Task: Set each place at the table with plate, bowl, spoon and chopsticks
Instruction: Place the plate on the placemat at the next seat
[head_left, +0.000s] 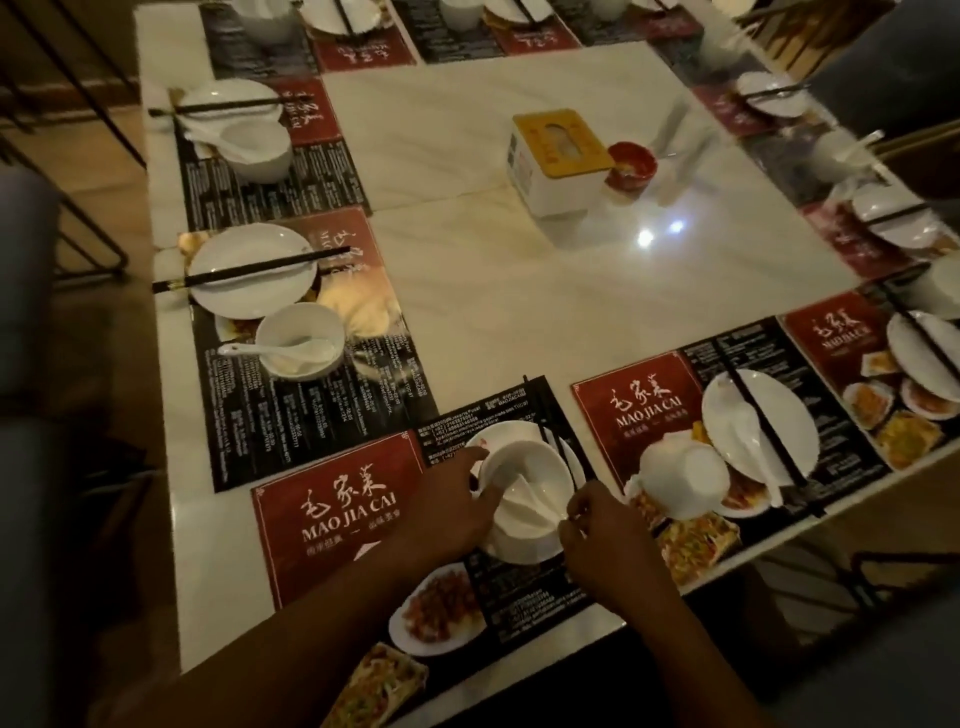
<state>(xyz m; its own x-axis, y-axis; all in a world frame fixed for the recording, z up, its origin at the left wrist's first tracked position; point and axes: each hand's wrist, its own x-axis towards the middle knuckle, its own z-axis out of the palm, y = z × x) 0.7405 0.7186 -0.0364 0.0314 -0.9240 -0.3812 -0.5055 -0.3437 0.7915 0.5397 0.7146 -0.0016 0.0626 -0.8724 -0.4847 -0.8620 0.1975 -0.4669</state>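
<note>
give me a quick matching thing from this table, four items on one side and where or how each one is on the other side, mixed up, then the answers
Things:
1 tissue box
2 red cup
3 near bowl
4 neighbouring bowl

Place or state:
a tipped over, no hand on it
b left hand holds it
c yellow top, mid-table
d right next to the tissue box

Pairs: 1-c, 2-d, 3-b, 4-a
</note>
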